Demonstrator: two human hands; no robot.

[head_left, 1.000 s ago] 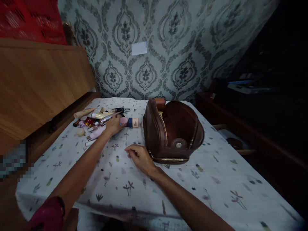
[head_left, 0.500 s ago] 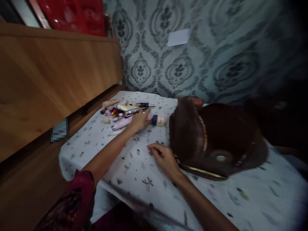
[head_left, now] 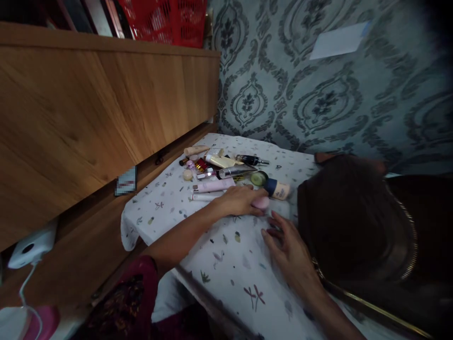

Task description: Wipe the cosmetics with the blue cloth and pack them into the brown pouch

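Observation:
My left hand is closed on a small pink rounded item, whose exact kind I cannot make out. Just to its right, my right hand has its thumb and fingers apart and holds nothing. Around the left hand lie a pink tube, a thin white stick, a round green-lidded jar and a beige bottle with a dark blue cap. Farther back are a cream tube, a silver tube and a black pen-like cosmetic.
A brown bag with a gold zip stands on the right of the patterned white tablecloth. At left is a wooden cabinet with a red basket on top. The wallpapered wall is behind.
My left hand has drawn the pink item toward me, uncovering the green-lidded jar. My right hand has opened its fingers and come closer to the left. The view has turned left.

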